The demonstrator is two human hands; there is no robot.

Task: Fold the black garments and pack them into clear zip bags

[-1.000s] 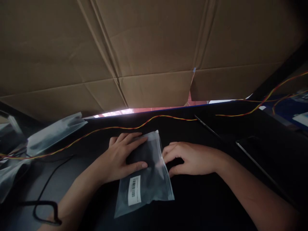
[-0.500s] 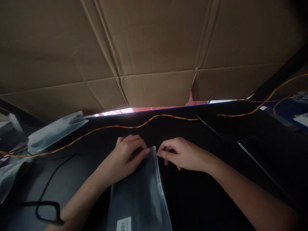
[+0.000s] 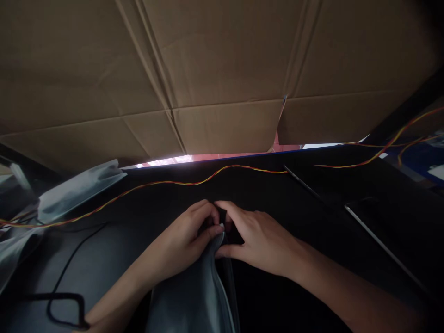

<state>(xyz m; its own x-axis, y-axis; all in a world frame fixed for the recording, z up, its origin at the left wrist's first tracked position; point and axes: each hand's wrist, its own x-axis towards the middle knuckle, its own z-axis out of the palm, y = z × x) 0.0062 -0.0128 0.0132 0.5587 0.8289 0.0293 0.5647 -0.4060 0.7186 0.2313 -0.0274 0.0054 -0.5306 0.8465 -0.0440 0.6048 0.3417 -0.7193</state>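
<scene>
Left hand (image 3: pixel 194 233) pinches the bag (image 3: pixel 189 296) by a corner, right hand (image 3: pixel 260 240) spread at its edge; uneven pulling could tear it.

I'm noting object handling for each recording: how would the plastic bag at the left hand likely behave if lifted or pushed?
The plastic bag is probably floppy, since its edge curves below the left hand. It's likely light, judging by its thin film. Its sheen suggests it may slide readily on the black tabletop.

No text, label, number or sign can be read, on the translucent plastic zip bag (image 3: pixel 187 298) or anywhere else.
</scene>
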